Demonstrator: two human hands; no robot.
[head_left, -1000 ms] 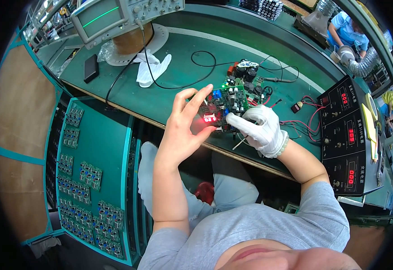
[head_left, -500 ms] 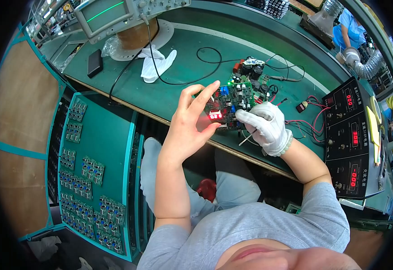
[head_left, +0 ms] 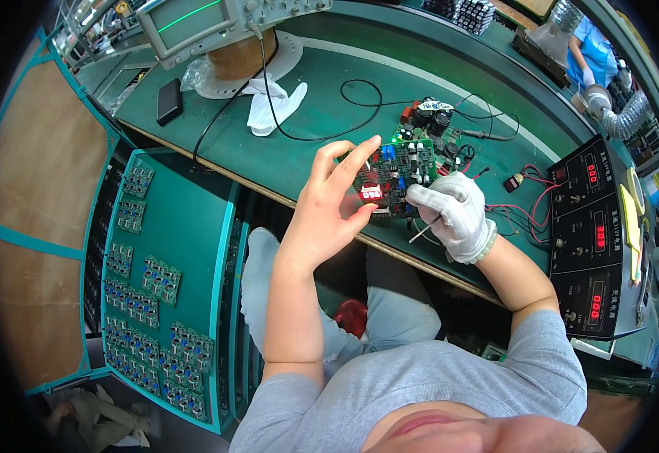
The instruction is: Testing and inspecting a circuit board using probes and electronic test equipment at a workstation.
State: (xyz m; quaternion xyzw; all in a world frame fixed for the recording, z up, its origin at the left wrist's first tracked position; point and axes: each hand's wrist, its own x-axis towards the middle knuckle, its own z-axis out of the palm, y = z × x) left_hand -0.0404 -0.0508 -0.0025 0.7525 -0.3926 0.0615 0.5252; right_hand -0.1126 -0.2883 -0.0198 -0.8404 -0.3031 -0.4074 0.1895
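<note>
My bare left hand [head_left: 329, 200] grips the left side of a green circuit board [head_left: 391, 172] between thumb and fingers. A small red digit display [head_left: 371, 193] glows on the board, near my left thumb. My right hand [head_left: 456, 215], in a white glove, has its fingers closed at the board's lower right edge. A thin stick-like tool [head_left: 424, 229] pokes out below those gloved fingers; its kind I cannot make out. Just behind the held board lies a second board [head_left: 427, 121] with large black capacitors and a white label.
An oscilloscope [head_left: 186, 26] stands at the far left, near a white glove [head_left: 276, 107] and a black box-shaped object [head_left: 169, 102]. Stacked power supplies [head_left: 589, 241] stand at right, wires running from them. Several small boards lie on a green panel [head_left: 186, 257] at left. Another person [head_left: 592, 53] works far right.
The whole scene sits slightly further right in the picture. The lit digits on the board's display have changed. Both hands keep nearly the same place on the board.
</note>
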